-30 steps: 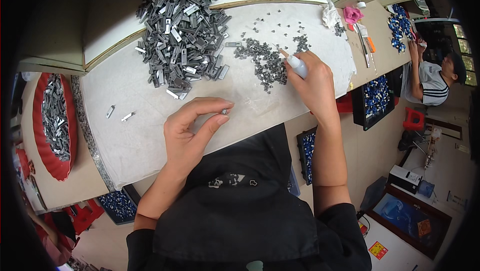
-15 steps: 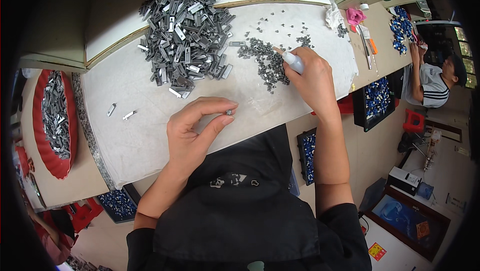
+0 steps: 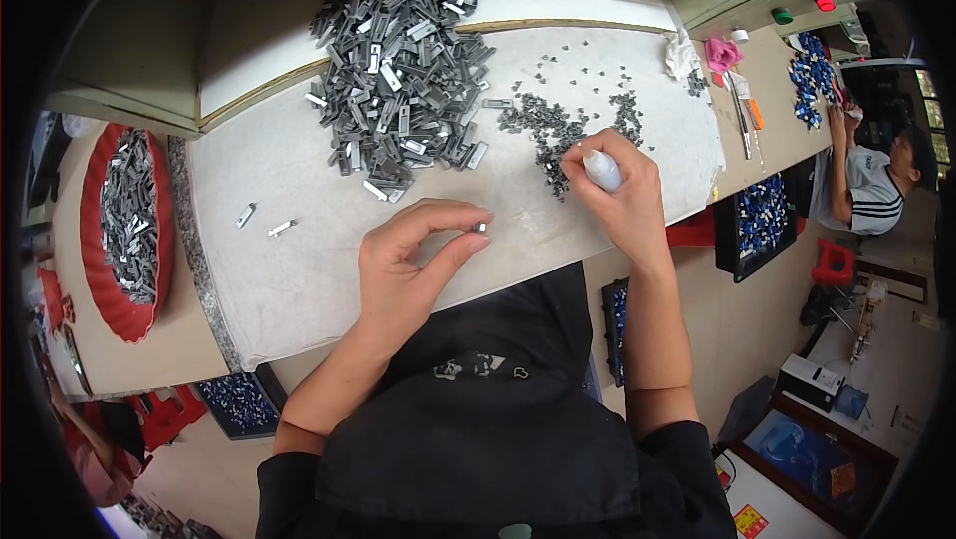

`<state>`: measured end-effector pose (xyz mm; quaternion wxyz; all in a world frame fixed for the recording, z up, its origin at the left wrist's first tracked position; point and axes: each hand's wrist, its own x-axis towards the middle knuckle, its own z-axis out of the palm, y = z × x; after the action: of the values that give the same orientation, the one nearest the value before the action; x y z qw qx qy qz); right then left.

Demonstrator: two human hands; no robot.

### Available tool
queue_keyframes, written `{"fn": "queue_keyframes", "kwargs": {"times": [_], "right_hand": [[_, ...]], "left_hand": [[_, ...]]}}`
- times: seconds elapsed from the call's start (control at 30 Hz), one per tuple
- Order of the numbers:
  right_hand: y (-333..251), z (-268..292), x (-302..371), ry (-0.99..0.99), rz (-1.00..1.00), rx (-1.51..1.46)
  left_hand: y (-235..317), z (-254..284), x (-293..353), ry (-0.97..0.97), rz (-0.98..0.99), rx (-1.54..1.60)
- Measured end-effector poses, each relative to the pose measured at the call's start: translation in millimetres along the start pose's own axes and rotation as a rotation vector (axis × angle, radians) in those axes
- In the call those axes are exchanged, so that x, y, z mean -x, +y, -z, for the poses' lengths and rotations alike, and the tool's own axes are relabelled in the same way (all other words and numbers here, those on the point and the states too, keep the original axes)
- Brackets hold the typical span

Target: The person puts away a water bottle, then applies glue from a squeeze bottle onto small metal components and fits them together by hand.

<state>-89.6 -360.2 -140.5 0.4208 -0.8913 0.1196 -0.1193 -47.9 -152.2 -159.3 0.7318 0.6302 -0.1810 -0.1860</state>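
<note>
Over the near part of the white-covered worktable, my left hand [image 3: 410, 258] pinches a small metal piece [image 3: 480, 228] between thumb and forefinger. My right hand [image 3: 629, 198] is closed around a small white squeeze bottle [image 3: 601, 170]. Its thumb and forefinger come together at the near right side of a scatter of tiny grey metal parts [image 3: 543, 126]; whether they pinch one, I cannot make out. Left of that scatter rises a big heap of slotted grey metal pieces [image 3: 398, 91]. Two similar loose pieces, one [image 3: 246, 214] and another [image 3: 283, 228], lie left of my left hand.
A red scalloped basin [image 3: 157, 280] of metal pieces stands at the left. Tweezers [image 3: 739, 116], an orange-handled tool [image 3: 756, 113] and a pink cloth [image 3: 722, 55] lie at the right. Beyond them sits a co-worker [image 3: 871, 175] near a black tray [image 3: 732, 240] of blue-and-white parts.
My right hand has come nearer and left over the table, and the bottle now tips more upright in it. My left hand keeps its pinch. The whole view has shifted slightly.
</note>
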Motion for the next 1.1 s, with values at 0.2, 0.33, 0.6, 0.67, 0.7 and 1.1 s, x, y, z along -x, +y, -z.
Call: {"fn": "queue_keyframes", "kwargs": {"times": [0.2, 0.33, 0.6, 0.67, 0.7, 1.1], "right_hand": [[-13.2, -4.5, 7.6, -0.036, 0.039, -0.144], [-26.3, -7.6, 15.3, -0.179, 0.114, -0.255], [-39.0, -16.9, 15.6, -0.229, 0.228, -0.202], [-39.0, -17.6, 14.9, -0.241, 0.241, -0.178], [-38.6, -18.0, 15.2, -0.243, 0.24, -0.178], [-37.3, -14.5, 14.6, -0.263, 0.261, -0.075]], "left_hand": [[-1.0, 1.8, -3.3, -0.039, -0.092, -0.088], [2.4, 0.7, -4.0, -0.079, -0.133, -0.146], [2.3, -0.3, -4.5, -0.062, -0.142, -0.197], [1.6, 0.0, -4.2, -0.063, -0.148, -0.211], [1.2, 0.0, -4.0, -0.059, -0.152, -0.218], [-6.0, -5.7, -4.1, 0.008, -0.294, -0.417]]}}
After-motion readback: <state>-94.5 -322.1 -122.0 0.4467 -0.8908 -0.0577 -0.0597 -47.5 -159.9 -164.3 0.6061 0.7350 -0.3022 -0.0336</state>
